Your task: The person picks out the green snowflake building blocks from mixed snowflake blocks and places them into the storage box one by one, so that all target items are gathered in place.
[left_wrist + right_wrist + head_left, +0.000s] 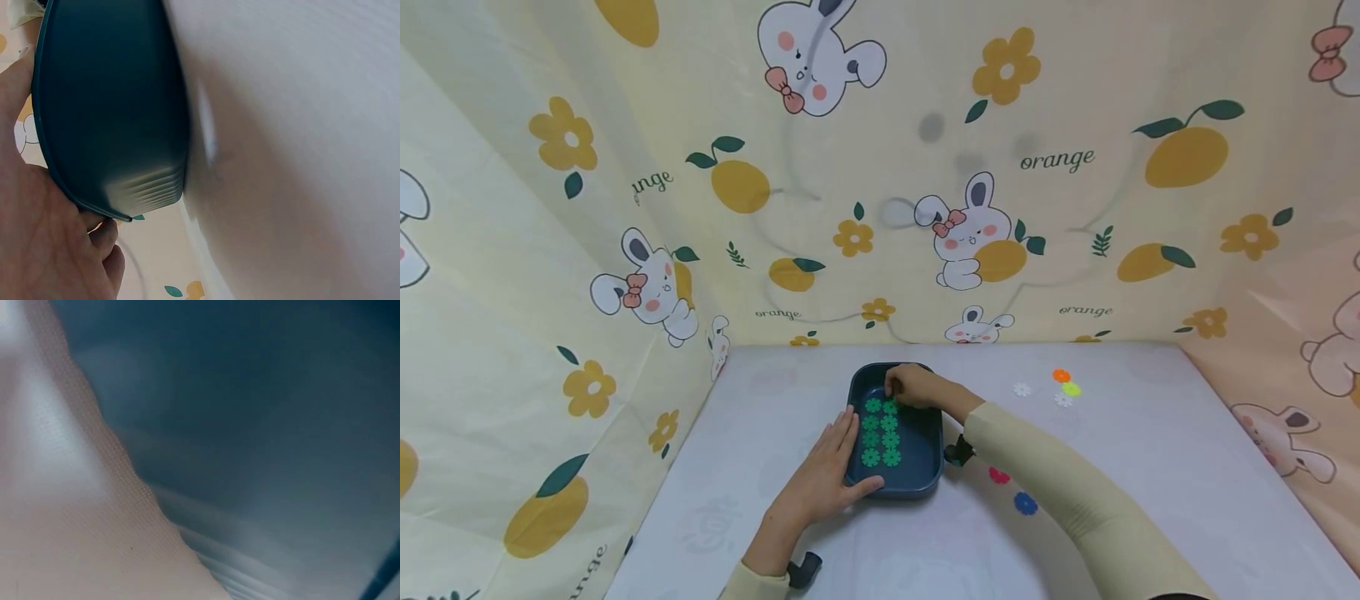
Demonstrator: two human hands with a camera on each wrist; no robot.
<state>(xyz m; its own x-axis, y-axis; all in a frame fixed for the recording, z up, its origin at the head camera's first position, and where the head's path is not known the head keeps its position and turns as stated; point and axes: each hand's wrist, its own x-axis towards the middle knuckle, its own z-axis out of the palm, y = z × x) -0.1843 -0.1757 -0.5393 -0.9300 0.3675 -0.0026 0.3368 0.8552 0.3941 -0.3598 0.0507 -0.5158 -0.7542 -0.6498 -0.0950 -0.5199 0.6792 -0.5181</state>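
Note:
A dark blue-green rectangular tray [917,467] stands on the table with several green flower-shaped pieces [890,440] in two columns inside it. My left hand [827,467] rests against the tray's left side, fingers fairly straight along the wall and thumb over the near rim. In the left wrist view, that hand [44,231] touches the rim beside the tray's outer wall [119,112]. My right hand [913,386] reaches into the tray's far end, fingers bent down at the top of the right green column. Its fingertips are partly hidden, so anything between them cannot be made out.
Right of the tray's far end lie orange [1061,376], yellow-green [1071,389] and white flower pieces [1022,389]. A red piece [998,475] and a blue piece [1026,503] lie beside the right forearm. Patterned cloth [880,175] hangs behind the white table [760,417].

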